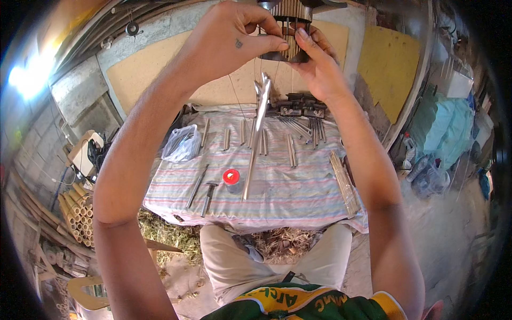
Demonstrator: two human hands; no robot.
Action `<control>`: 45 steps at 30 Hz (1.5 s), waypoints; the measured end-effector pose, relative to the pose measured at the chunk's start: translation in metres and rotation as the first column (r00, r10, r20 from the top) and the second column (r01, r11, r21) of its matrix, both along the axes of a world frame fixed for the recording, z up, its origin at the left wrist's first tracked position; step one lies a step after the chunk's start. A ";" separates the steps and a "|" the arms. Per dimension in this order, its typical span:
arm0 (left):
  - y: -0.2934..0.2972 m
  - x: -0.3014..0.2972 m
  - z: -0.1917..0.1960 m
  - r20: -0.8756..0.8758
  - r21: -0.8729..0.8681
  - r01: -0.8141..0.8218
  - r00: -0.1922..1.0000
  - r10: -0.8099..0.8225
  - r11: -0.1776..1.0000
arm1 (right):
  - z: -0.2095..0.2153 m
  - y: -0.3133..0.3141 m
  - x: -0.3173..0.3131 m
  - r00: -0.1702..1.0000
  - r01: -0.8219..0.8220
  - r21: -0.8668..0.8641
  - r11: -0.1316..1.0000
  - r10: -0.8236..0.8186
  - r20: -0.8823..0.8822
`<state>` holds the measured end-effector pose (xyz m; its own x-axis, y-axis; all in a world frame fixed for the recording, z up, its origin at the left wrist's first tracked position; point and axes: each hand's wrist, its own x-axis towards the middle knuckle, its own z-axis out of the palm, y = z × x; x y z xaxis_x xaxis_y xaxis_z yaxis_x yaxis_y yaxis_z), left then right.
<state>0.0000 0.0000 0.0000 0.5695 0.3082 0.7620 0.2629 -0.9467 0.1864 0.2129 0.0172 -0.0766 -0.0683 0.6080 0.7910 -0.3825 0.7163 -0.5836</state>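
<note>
High in front of me, both hands are at a wind chime with a ribbed bamboo-slat top and a dark round plate below it. My left hand pinches at its near side, thumb against the slender bamboo posts; whether a string is between the fingertips is too small to tell. My right hand grips the dark lower plate, with its fingers partly behind. Thin strings run down from the chime. Shiny metal tubes hang beneath, in front of the table with its striped cloth.
On the cloth lie a red-lidded jar, a hammer, a dark rod, a plastic bag, several short sticks, dark blocks and a stick bundle. Bamboo poles are stacked at left, near a chair.
</note>
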 end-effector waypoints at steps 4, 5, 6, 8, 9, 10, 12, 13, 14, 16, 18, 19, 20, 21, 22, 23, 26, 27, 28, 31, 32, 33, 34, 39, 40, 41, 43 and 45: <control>0.003 -0.003 -0.009 0.030 0.061 0.033 0.999 -0.035 0.998 | -0.007 0.002 -0.003 0.997 -0.065 0.008 0.998 0.065 0.047; 0.004 -0.004 -0.011 0.043 0.083 0.063 0.997 -0.066 0.995 | -0.009 0.002 -0.004 0.997 -0.067 0.004 0.998 0.066 0.041; 0.007 -0.004 -0.011 0.052 0.092 0.055 0.997 -0.060 0.994 | -0.009 0.002 -0.006 0.998 -0.056 0.004 0.998 0.056 0.035; 0.012 -0.002 -0.013 0.075 0.106 0.041 0.996 -0.049 0.994 | -0.007 0.002 -0.009 0.999 -0.043 0.002 0.999 0.043 0.022; 0.015 -0.001 -0.013 0.081 0.130 0.067 0.994 -0.078 0.989 | -0.008 0.002 -0.011 0.999 -0.054 0.017 0.998 0.054 0.005; 0.018 0.001 -0.014 0.092 0.155 0.093 0.990 -0.108 0.984 | -0.008 0.002 -0.013 0.997 -0.073 0.034 0.997 0.074 -0.012; 0.024 0.002 -0.020 0.093 0.213 0.086 0.990 -0.107 0.973 | -0.010 0.001 -0.014 0.996 -0.086 0.042 0.995 0.087 -0.034; 0.027 0.002 -0.023 0.082 0.247 0.055 0.994 -0.077 0.968 | -0.011 0.000 -0.014 0.996 -0.079 0.033 0.996 0.081 -0.041; 0.029 0.003 -0.026 0.071 0.276 0.022 0.997 -0.043 0.961 | -0.012 0.000 -0.013 0.996 -0.073 0.026 0.997 0.074 -0.051; 0.030 0.007 -0.034 0.104 0.206 0.065 0.991 -0.088 0.976 | -0.017 -0.001 -0.011 0.996 -0.057 -0.012 0.998 0.056 -0.072; 0.031 0.009 -0.042 0.117 0.145 0.100 0.986 -0.117 0.984 | -0.023 0.000 -0.009 0.996 -0.032 -0.043 0.999 0.028 -0.087; 0.030 0.010 -0.045 0.113 0.123 0.114 0.985 -0.128 0.986 | -0.027 -0.001 -0.009 0.996 -0.013 -0.053 0.998 0.008 -0.092; 0.029 0.011 -0.047 0.109 0.100 0.129 0.984 -0.140 0.987 | -0.032 -0.001 -0.008 0.996 -0.022 -0.029 0.999 0.020 -0.084; 0.027 0.010 -0.051 0.086 0.057 0.134 0.987 -0.139 0.989 | -0.039 -0.002 -0.009 0.995 0.032 -0.063 0.998 -0.038 -0.093; 0.023 0.008 -0.058 0.062 0.011 0.140 0.988 -0.140 0.990 | -0.049 -0.003 -0.011 0.994 0.059 -0.065 0.996 -0.065 -0.091; 0.019 0.005 -0.065 0.037 -0.036 0.143 0.989 -0.142 0.989 | -0.058 -0.005 -0.011 0.985 0.119 -0.129 0.985 -0.133 -0.108; 0.008 0.000 -0.094 0.007 -0.083 0.186 0.982 -0.187 0.979 | -0.100 -0.024 -0.019 0.979 0.119 -0.081 0.990 -0.131 -0.155; 0.005 -0.001 -0.104 0.001 -0.088 0.208 0.978 -0.209 0.974 | -0.112 -0.029 -0.024 0.973 0.122 -0.100 0.987 -0.139 -0.185; 0.003 -0.005 -0.113 -0.034 -0.150 0.205 0.977 -0.213 0.967 | -0.122 -0.032 -0.027 0.966 0.165 -0.150 0.975 -0.190 -0.173; 0.002 -0.007 -0.137 -0.066 -0.320 0.171 0.977 -0.202 0.932 | -0.155 -0.047 -0.036 0.941 0.239 -0.175 0.955 -0.272 -0.201; 0.001 -0.010 -0.144 -0.083 -0.326 0.176 0.973 -0.214 0.929 | -0.163 -0.050 -0.039 0.931 0.284 -0.152 0.947 -0.310 -0.192; 0.001 -0.010 -0.152 -0.076 -0.359 0.181 0.972 -0.222 0.916 | -0.170 -0.053 -0.040 0.920 0.331 -0.151 0.931 -0.355 -0.169; 0.002 -0.008 -0.158 -0.061 -0.389 0.194 0.970 -0.235 0.901 | -0.176 -0.055 -0.042 0.911 0.369 -0.129 0.921 -0.385 -0.145; 0.005 -0.004 -0.175 -0.056 -0.408 0.212 0.965 -0.256 0.888 | -0.191 -0.062 -0.036 0.899 0.437 -0.153 0.886 -0.436 0.045; 0.006 -0.002 -0.177 -0.051 -0.383 0.229 0.962 -0.267 0.895 | -0.192 -0.064 -0.031 0.893 0.449 -0.221 0.866 -0.434 0.115; 0.007 -0.001 -0.177 -0.064 -0.371 0.217 0.964 -0.258 0.903 | -0.192 -0.064 -0.028 0.895 0.446 -0.214 0.869 -0.428 0.127; 0.010 0.000 -0.175 -0.084 -0.342 0.200 0.967 -0.242 0.918 | -0.191 -0.060 -0.024 0.896 0.442 -0.206 0.873 -0.420 0.143; 0.012 0.002 -0.172 -0.061 -0.343 0.223 0.964 -0.259 0.912 | -0.190 -0.057 -0.022 0.921 0.388 -0.168 0.906 -0.376 0.098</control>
<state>0.0021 0.0118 -0.1720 0.7280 0.3756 0.5735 0.0692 -0.8726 0.4836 0.1913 -0.0397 -0.2667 0.1522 0.7291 0.6673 -0.0594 0.6807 -0.7302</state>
